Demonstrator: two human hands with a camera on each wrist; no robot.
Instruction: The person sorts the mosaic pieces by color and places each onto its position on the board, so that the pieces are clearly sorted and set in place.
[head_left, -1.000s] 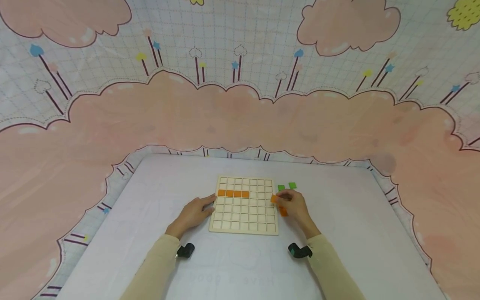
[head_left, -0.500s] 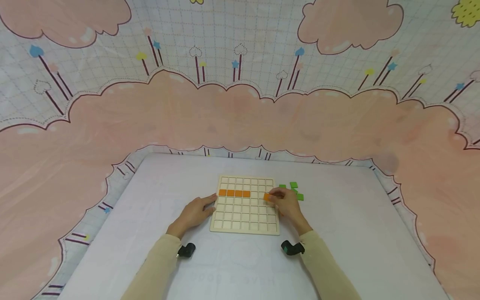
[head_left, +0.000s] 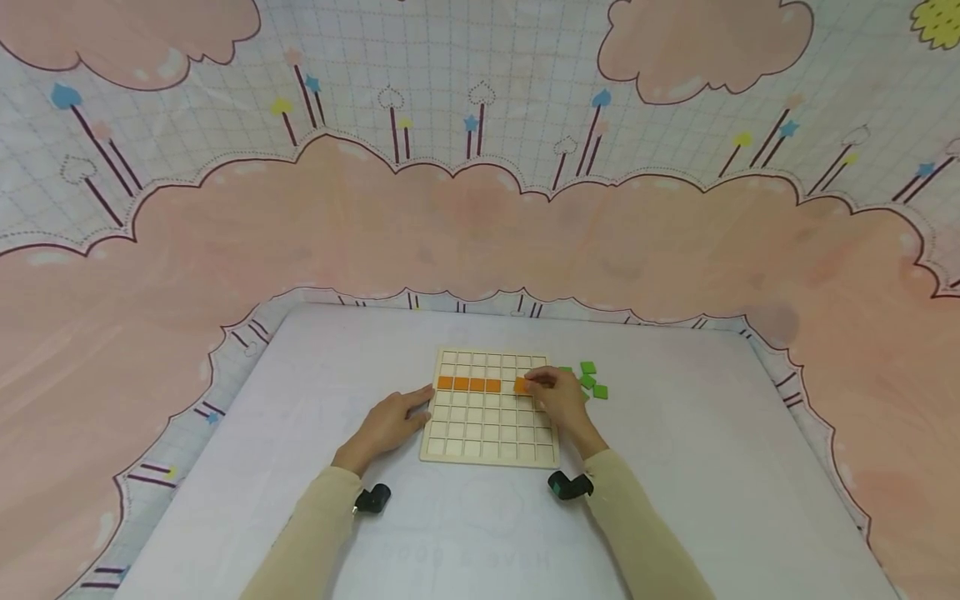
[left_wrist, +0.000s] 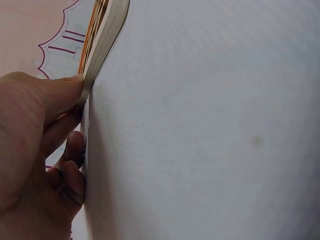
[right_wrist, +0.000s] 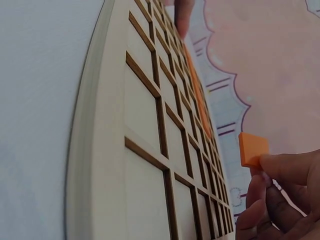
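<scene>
A pale wooden grid board point(head_left: 487, 460) lies on the white table. In one of its upper rows, several orange square tiles point(head_left: 469, 384) sit side by side from the left edge. My right hand point(head_left: 564, 402) pinches another orange tile point(right_wrist: 254, 150) between thumb and fingertips; in the head view it overlaps that same row, right of the placed tiles. My left hand point(head_left: 386, 427) rests at the board's left edge, the thumb point(left_wrist: 65, 95) against its side and the other fingers loosely bent below in the left wrist view.
Several loose green tiles point(head_left: 588, 367) are scattered just right of the board, partly hidden by the right hand. Behind the white table point(head_left: 360, 342) hangs a cloth point(head_left: 480, 233) printed with pink clouds.
My right hand has carried the orange tile leftward from beside the board to over the row. More green tiles have come into sight behind it. The left hand has stayed put.
</scene>
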